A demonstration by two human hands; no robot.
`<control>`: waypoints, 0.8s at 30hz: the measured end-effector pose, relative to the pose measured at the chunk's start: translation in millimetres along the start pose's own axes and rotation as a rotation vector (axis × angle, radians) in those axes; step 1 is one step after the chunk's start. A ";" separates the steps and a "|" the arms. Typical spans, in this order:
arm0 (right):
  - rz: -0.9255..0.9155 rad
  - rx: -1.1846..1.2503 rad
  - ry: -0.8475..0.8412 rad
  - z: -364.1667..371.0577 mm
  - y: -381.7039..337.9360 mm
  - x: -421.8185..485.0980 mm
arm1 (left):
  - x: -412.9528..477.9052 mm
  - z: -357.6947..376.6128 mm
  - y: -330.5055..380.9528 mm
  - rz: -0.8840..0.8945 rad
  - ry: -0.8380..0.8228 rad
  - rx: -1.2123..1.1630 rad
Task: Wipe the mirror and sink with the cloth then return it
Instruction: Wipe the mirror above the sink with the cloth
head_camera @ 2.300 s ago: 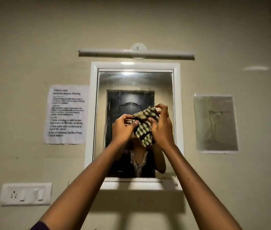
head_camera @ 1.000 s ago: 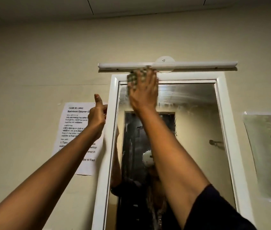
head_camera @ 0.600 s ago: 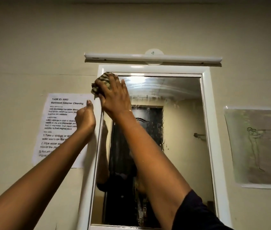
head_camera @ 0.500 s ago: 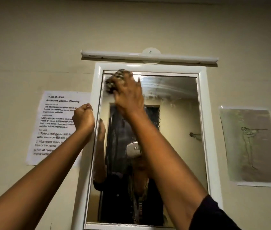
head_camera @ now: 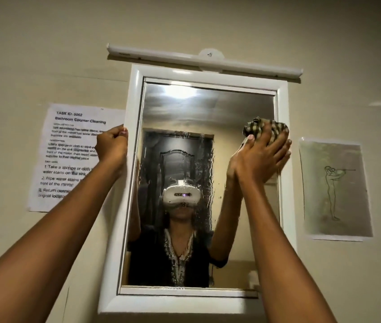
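A white-framed mirror point(head_camera: 135, 94) hangs on the beige wall in front of me. My right hand point(head_camera: 260, 157) presses a bunched green-checked cloth point(head_camera: 258, 127) flat against the glass at the mirror's right edge, about a third of the way down. My left hand point(head_camera: 111, 146) is closed around the mirror's left frame at about the same height. Water streaks show on the glass in the middle. The sink is out of view.
A white tube light point(head_camera: 203, 60) is mounted just above the mirror. A printed task sheet point(head_camera: 68, 145) is taped to the wall on the left, and a paper with a line drawing point(head_camera: 335, 187) on the right.
My right hand has carried the cloth from the mirror's top left across to its right edge and lower. My left hand stays gripping the left frame. The view has tilted down slightly.
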State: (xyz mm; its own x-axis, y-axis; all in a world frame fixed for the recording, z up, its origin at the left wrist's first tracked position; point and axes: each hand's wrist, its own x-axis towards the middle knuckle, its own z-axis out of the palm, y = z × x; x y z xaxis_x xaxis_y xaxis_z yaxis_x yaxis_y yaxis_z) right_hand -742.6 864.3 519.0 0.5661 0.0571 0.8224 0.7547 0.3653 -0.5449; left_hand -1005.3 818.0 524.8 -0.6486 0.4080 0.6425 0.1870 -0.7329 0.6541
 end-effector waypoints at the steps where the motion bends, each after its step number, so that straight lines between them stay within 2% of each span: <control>1: 0.041 0.021 0.003 1.8 -7.1 -3.2 | 1.2 -0.3 -0.6 0.006 -0.005 0.000; 4: 0.026 0.073 -0.018 10.2 -34.9 -9.8 | 4.8 -0.7 -3.5 0.006 -0.049 -0.035; 7: -0.224 0.110 -0.090 20.1 -79.7 -26.4 | 11.7 -4.3 -9.3 -0.082 -0.082 -0.170; 11: -0.611 0.209 -0.271 32.4 -147.5 -76.2 | 15.5 -6.4 -16.0 -0.173 -0.086 -0.398; 13: -0.743 0.191 -0.354 36.1 -165.5 -104.1 | 18.6 -6.4 -18.8 -0.213 -0.046 -0.621; 15: -0.825 0.137 -0.395 41.3 -166.5 -120.4 | 19.4 -6.1 -23.0 -0.219 -0.057 -0.728; 21: -0.977 0.025 -0.376 38.2 -123.5 -99.2 | 11.4 -8.9 -24.5 -0.161 -0.065 -0.669; 24: -0.841 0.037 -0.321 23.0 -88.4 -68.5 | 4.4 -15.5 -31.7 -0.107 -0.135 -0.444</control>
State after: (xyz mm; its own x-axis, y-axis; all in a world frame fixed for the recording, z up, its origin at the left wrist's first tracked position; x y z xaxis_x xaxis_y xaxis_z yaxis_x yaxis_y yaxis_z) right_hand -855.8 849.4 514.6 -0.2926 0.0119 0.9561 0.8633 0.4332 0.2588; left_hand -1025.6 834.6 500.7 -0.5395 0.5399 0.6461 -0.2287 -0.8325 0.5046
